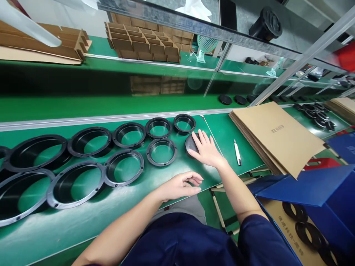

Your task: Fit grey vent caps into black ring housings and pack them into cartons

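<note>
My right hand rests with spread fingers on a round black part, partly covering it on the green table. Near the table's front edge, my left hand hovers with its fingers loosely curved and apart, and nothing shows in it. Two rows of black rings stretch to the left; the closest are a front-row ring and a back-row ring just behind the round part.
A white cutter and stacked cardboard sheets lie to the right. At the lower right, a blue box holds black rings. A metal-edged shelf crosses above, near cardboard dividers and a small fan.
</note>
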Motion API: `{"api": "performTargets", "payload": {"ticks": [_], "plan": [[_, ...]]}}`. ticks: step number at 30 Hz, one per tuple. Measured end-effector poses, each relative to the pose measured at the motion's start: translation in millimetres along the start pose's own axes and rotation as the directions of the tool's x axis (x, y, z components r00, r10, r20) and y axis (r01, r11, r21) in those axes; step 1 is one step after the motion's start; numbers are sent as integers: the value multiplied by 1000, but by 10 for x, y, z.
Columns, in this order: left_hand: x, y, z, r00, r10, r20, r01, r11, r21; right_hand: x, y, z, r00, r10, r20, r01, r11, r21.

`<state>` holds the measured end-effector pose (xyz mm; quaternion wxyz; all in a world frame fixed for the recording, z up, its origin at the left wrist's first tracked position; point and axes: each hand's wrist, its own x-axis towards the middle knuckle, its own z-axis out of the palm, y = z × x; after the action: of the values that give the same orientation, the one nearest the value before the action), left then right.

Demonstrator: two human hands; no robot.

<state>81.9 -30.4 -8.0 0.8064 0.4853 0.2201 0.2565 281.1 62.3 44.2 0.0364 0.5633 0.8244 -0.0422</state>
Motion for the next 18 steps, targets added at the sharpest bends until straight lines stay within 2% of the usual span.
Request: {"api": "performTargets", "payload": {"ticks": [2, 4, 5, 9, 10, 11, 13, 15, 16, 18], "plan": [[-12, -2, 11, 1000, -8, 5, 8, 1000, 20, 50, 17, -110, 992, -1, -125, 4, 1000, 31], [-23, 7, 7, 1000, -14, -6, 14, 999, 34, 102, -20, -119, 971, 28, -238, -16, 998, 53], [-25, 16, 1, 1000, -22, -17, 22, 999, 31, 116, -56, -82, 972, 40, -232, -28, 998, 56], [-10, 73, -35, 989, -98, -113, 97, 995, -10, 151, -157, 130, 1000, 23, 2, -23, 999, 47], [-5, 81, -44, 983, -116, -145, 115, 993, -16, 201, -130, 146, 999, 26, 26, -27, 998, 63], [-5, 79, -52, 976, -130, -176, 129, 991, -19, 289, -68, 135, 999, 42, 16, -43, 995, 94], [-25, 37, -68, 962, -158, -223, 157, 987, -26, 588, 165, 43, 991, 110, -76, -91, 972, 216], [-62, -61, -103, 943, -187, -276, 183, 982, -39, 1023, 521, -102, 936, 293, -194, -175, 867, 467], [-67, -124, -139, 933, -198, -300, 192, 980, -50, 1264, 726, -176, 886, 407, -221, -206, 773, 599], [16, -252, -268, 925, -239, -295, 225, 971, -82, 1715, 1147, -299, 764, 612, -204, -241, 564, 790]]}}
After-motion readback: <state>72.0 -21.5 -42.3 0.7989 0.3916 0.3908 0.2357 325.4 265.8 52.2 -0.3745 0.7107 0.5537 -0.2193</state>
